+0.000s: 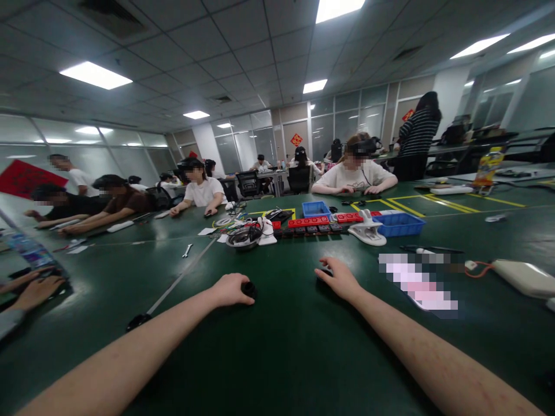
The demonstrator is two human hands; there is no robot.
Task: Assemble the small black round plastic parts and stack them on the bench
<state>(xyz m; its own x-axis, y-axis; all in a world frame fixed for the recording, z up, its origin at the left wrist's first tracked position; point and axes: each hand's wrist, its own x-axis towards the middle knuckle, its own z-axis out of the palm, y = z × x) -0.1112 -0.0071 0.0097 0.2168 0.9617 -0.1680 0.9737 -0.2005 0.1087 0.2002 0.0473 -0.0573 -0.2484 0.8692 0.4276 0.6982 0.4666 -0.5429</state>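
Note:
My left hand (pixel 230 290) rests on the green table (pixel 277 352), fingers wrapped round a small black cylindrical part (pixel 248 288). The part's round end faces to the right, and most of it is hidden by my palm. To the right, my right hand (pixel 340 278) is curled low over the table, with thumb and index finger about a small dark object (pixel 324 270). Only a little of that object shows, so its kind is unclear. The two hands are apart, with bare green tabletop between them.
Ahead are a metal bowl (pixel 243 238) with black items, red and black blocks (pixel 310 224), a white clamp (pixel 367 230) and a blue bin (pixel 401 224). A wrench (pixel 187 251) lies left; a blurred phone-like item (pixel 418 283) lies right. Several people sit around.

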